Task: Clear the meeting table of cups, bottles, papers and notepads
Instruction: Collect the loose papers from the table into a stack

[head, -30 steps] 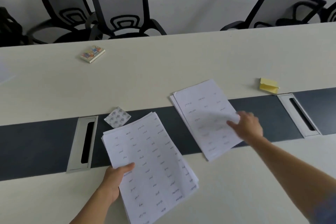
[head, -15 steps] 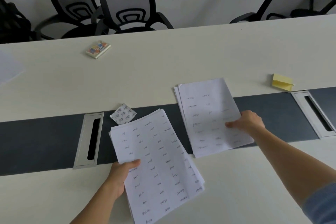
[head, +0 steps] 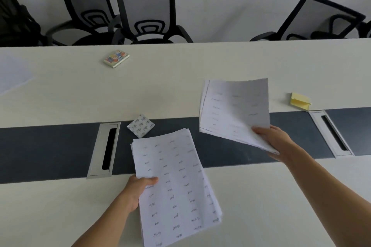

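Over the dark strip that runs along the meeting table (head: pixel 251 62), your right hand (head: pixel 275 138) has a sheaf of printed papers (head: pixel 234 110) pinched at its near right corner, thumb on top and fingers underneath, and the far end of the sheaf tilts up clear of the tabletop. Your left hand (head: pixel 138 188) is clamped on the left edge of a second stack of papers (head: pixel 176 184), thumb pressed across the top sheet; that stack sits nearer to you, its far end over the dark strip and its near end over the pale tabletop, sheets fanned slightly at the edges. The two stacks are apart, with a gap of dark strip between them.

Just beyond the top left corner of the left-hand stack, a small patterned square pad (head: pixel 141 125) lies half on the strip. Left of that sits a silver cable hatch (head: pixel 104 150), and another cable hatch (head: pixel 331 132) shows beyond your right wrist. A yellow sticky-note pad (head: pixel 300 101) rests on the pale surface near that right hatch. Far across the table, a small colourful spiral notepad (head: pixel 116 58) lies alone, well apart from everything else. At the left edge, one more pale sheet (head: pixel 12 74) is partly in view. Black mesh chairs (head: pixel 144 10) line the far side against the wall.
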A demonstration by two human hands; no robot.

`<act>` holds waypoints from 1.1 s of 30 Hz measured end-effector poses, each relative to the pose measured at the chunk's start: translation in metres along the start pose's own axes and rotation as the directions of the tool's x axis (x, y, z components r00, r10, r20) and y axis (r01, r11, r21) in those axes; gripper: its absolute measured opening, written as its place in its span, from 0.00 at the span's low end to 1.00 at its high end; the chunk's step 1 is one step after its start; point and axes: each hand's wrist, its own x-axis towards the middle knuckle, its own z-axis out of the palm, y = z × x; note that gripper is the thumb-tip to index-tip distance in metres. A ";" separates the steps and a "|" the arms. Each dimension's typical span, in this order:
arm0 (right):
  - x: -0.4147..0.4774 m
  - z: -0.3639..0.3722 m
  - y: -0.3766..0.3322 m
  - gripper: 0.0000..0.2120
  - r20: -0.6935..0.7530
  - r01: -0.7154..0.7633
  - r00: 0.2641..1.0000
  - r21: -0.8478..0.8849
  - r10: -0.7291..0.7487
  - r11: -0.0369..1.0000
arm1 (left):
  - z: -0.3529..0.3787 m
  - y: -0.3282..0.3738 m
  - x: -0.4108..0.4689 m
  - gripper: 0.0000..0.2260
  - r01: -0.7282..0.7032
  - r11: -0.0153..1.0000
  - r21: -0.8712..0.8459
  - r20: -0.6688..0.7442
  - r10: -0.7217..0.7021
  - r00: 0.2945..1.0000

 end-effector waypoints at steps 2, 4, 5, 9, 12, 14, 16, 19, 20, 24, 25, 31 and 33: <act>-0.023 0.014 0.014 0.11 0.149 -0.033 0.988 0.023 0.030 0.999 | -0.002 -0.001 -0.004 0.16 0.025 0.999 0.042 0.026 -0.026 0.999; -0.043 0.038 0.040 0.13 0.269 -0.092 0.959 0.013 0.085 0.996 | -0.002 -0.002 -0.009 0.17 0.053 0.998 0.021 0.041 -0.054 0.998; -0.051 0.051 0.054 0.12 0.289 -0.104 0.951 -0.037 0.111 0.994 | -0.002 -0.002 -0.011 0.19 0.077 0.997 -0.026 0.052 -0.076 0.996; -0.078 0.091 0.116 0.09 0.309 -0.109 0.929 -0.295 0.202 0.949 | -0.006 -0.002 -0.018 0.28 0.152 0.981 -0.120 0.141 -0.134 0.981; -0.091 0.105 0.142 0.08 0.297 -0.089 0.924 -0.440 0.239 0.894 | -0.002 -0.009 -0.030 0.22 0.092 0.993 -0.077 0.124 -0.082 0.989; -0.094 0.111 0.145 0.07 0.267 -0.036 0.941 -0.535 0.209 0.844 | 0.004 -0.016 -0.034 0.17 0.006 0.999 -0.049 0.070 -0.003 0.998; -0.094 0.112 0.141 0.11 0.232 0.052 0.962 -0.667 0.141 0.743 | 0.009 -0.019 -0.042 0.15 -0.051 0.998 -0.042 0.046 0.053 0.998; -0.095 0.100 0.131 0.27 0.205 0.096 0.977 -0.651 0.052 0.753 | 0.012 -0.005 -0.063 0.15 -0.135 0.989 -0.057 0.164 0.143 0.976; -0.094 0.094 0.127 0.34 0.214 0.063 0.974 -0.562 0.072 0.825 | 0.012 0.002 -0.072 0.17 -0.168 0.984 -0.056 0.234 0.176 0.956; -0.108 0.077 0.106 0.48 0.465 -0.151 0.853 -0.212 0.235 0.966 | 0.012 0.033 -0.115 0.21 -0.290 0.957 0.000 0.524 0.247 0.815; -0.115 0.075 0.102 0.46 0.557 -0.163 0.796 -0.179 0.236 0.970 | 0.011 0.039 -0.123 0.21 -0.310 0.951 0.010 0.570 0.249 0.783; -0.168 0.083 0.087 0.27 0.759 -0.098 0.650 0.031 0.040 0.995 | -0.017 0.055 -0.165 0.20 -0.402 0.915 0.041 0.596 0.301 0.745; -0.192 0.092 0.082 0.23 0.708 0.025 0.703 0.068 -0.066 0.997 | -0.032 0.050 -0.172 0.21 -0.456 0.886 0.080 0.492 0.363 0.791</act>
